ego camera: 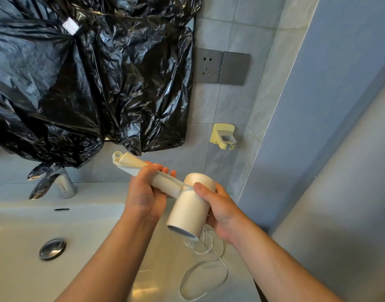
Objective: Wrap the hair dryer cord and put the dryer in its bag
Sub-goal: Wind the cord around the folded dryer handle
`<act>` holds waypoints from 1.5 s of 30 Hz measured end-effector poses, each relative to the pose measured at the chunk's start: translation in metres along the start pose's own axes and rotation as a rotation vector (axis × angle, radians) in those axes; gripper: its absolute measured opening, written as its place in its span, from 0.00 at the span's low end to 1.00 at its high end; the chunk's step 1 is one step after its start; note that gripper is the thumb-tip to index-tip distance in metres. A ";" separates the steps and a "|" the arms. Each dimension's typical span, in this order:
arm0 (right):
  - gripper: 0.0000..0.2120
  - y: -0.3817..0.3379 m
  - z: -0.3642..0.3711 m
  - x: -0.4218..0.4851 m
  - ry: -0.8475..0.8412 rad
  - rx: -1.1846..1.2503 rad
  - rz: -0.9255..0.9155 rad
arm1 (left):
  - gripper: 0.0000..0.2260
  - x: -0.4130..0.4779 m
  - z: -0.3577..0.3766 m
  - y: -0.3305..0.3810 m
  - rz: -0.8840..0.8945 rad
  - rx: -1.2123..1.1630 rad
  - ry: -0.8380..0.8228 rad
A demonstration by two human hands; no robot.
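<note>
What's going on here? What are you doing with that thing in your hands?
A person is holding a white hair dryer above the bathroom sink. The left hand grips its handle, and the right hand holds the round barrel. The cord hangs below in loose loops and is not wrapped yet. Nothing is plugged into the wall socket.

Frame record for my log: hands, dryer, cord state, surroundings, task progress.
left hand: grips the handle of the hair dryer
right hand: holds the dryer's barrel, thumb on top
hair dryer: white, held above the sink
cord: unwrapped, hanging in loose loops below the dryer
surroundings: faucet, drain plug, wall socket, yellow wall holder, black plastic sheet above the faucet
progress: cord not yet wrapped; dryer not bagged
</note>
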State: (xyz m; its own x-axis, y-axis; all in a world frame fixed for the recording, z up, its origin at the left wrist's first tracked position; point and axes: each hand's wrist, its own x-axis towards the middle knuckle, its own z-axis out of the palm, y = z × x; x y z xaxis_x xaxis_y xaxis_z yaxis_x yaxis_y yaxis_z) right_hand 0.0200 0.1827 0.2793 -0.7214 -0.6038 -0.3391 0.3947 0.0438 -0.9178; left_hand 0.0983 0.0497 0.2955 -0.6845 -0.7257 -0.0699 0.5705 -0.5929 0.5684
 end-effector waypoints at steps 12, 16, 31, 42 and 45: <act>0.26 -0.012 -0.012 0.007 0.155 0.074 -0.130 | 0.26 -0.026 -0.011 0.022 -0.044 1.171 -0.006; 0.20 -0.018 -0.012 0.005 0.134 -0.014 -0.105 | 0.13 -0.019 -0.017 0.033 1.233 1.853 -0.573; 0.17 -0.029 -0.024 -0.005 -0.122 -0.294 -0.099 | 0.25 0.019 -0.046 0.046 1.296 2.024 -1.044; 0.03 -0.051 -0.052 0.017 -0.128 -0.291 -0.258 | 0.19 0.003 -0.063 0.047 1.308 1.853 -1.217; 0.02 -0.044 -0.036 0.023 -0.056 -0.319 -0.245 | 0.19 0.003 -0.055 0.043 1.329 1.814 -1.148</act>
State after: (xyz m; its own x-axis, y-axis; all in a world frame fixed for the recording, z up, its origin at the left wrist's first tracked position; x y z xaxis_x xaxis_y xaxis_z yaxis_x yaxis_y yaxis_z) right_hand -0.0347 0.1956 0.3042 -0.7363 -0.6694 -0.0985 0.0121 0.1325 -0.9911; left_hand 0.1459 0.0027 0.2743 -0.6791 0.4143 0.6059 0.3714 0.9060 -0.2032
